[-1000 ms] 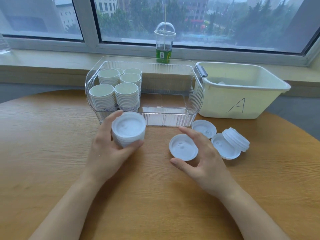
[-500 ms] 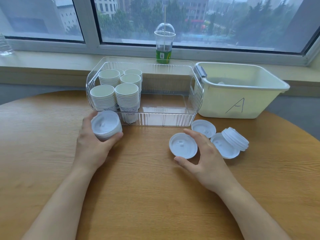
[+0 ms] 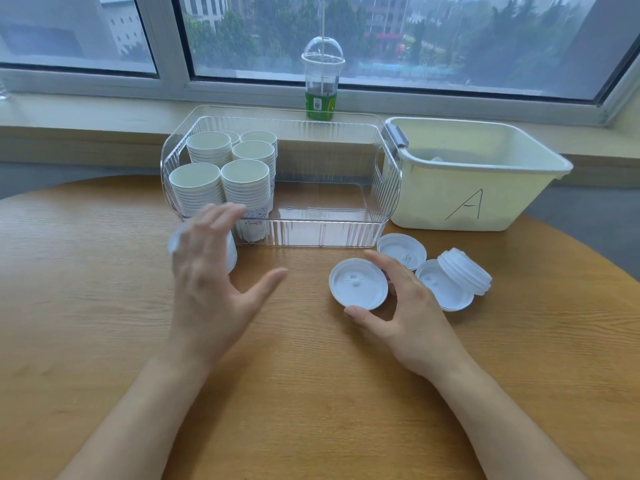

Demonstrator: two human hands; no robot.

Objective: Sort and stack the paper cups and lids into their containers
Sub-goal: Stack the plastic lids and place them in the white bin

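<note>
The table [image 3: 104, 306] is carrying everything; at its far edge the clear bin [image 3: 388, 188] is standing with cup stacks [image 3: 221, 174] filling its left end, and the tub [image 3: 478, 174] marked A is sitting just to its right. The person's left hand [image 3: 211, 289] is hanging over the table with fingers spread and straight, gripping nothing, though it is blurred. Behind its fingers a lid stack [image 3: 230, 254] is standing upright on the table, just in front of the bin's left corner, and I cannot tell whether the fingers are touching it. The right hand [image 3: 405, 306] is lying beside a single lid [image 3: 358, 284], fingers loosely curved around its right edge and the thumb near its front edge; it is not clearly pinching it. That lid is lying flat, to the left of the palm and right at the fingertips, so the right hand is plainly the nearer one. Further right a second lid [image 3: 401, 251], a third [image 3: 443, 285] and a tilted small stack [image 3: 464, 271] are waiting, touching one another. I'd judge the next move is closing on the single lid and carrying it left toward the lid stack
</note>
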